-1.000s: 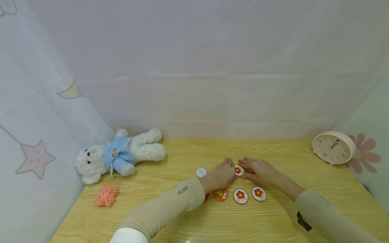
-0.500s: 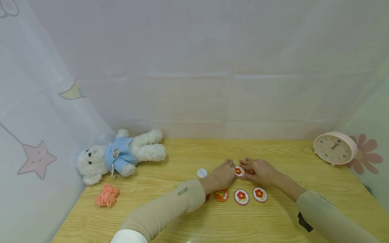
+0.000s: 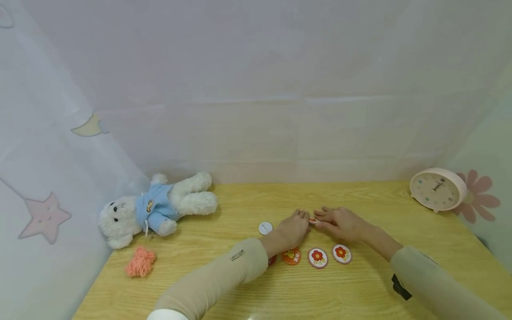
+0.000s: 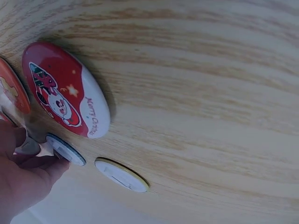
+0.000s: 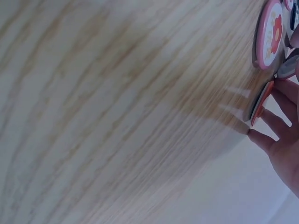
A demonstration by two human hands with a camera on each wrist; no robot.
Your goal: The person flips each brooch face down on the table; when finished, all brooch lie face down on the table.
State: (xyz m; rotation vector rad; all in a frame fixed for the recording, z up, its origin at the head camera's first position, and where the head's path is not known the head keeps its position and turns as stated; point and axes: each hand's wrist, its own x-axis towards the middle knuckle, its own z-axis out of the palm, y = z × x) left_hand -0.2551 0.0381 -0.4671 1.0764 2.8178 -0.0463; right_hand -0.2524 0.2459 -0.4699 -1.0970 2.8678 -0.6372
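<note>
Between my two hands a round pin badge with a red flower [image 3: 313, 220] stands tilted, nearly edge-on in the head view. My left hand [image 3: 294, 229] holds its left side, and my right hand [image 3: 344, 224] pinches the right side between thumb and fingers. Under the right fingers lies an orange badge [image 5: 262, 103]. Close to the left fingertips a badge lies face down [image 4: 66, 150], beside another face-down badge [image 4: 122, 174]. Nearer the front are a red Christmas badge [image 4: 65, 93], an orange thumbs-up badge [image 3: 292, 256] and two flower badges, one in the middle [image 3: 318, 258], one rightmost [image 3: 342, 254].
A white plush toy in a blue top [image 3: 160, 204] lies at the back left of the wooden table [image 3: 240, 293]. In front of it sits a bundle of coral yarn [image 3: 141, 262]. At the back right stands a pink clock [image 3: 438, 191]. A pale curtain closes off the back.
The flower badge between my hands has tipped from showing its face to nearly edge-on. Both hands stay in about the same place. The head view has shifted slightly.
</note>
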